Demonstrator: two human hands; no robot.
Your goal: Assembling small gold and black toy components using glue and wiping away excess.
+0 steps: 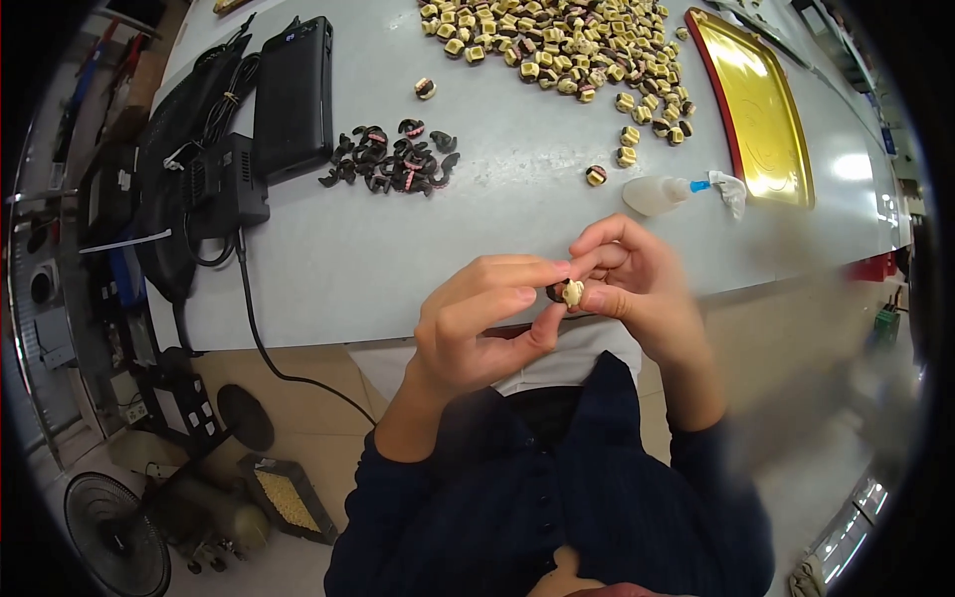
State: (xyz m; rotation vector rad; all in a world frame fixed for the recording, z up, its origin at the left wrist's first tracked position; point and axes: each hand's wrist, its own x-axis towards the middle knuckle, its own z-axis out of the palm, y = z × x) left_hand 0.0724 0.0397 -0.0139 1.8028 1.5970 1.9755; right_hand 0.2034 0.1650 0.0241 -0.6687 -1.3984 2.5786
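Observation:
Near the table's front edge, my left hand and my right hand meet at a small cream and dark-brown molded piece. My left thumb and fingertips close on its dark side. On the cream side, my right thumb and fingers pinch it. Whether it is one piece or two pressed together is too small to tell. Beyond my right hand lies a translucent squeeze bottle with a blue tip, its end by a crumpled white tissue. A single similar piece rests left of the bottle.
A large heap of cream and brown pieces covers the far middle. Dark curved parts, some with pink stripes, lie at left beside a black power bank and cables. A gold tray with a red rim is at right.

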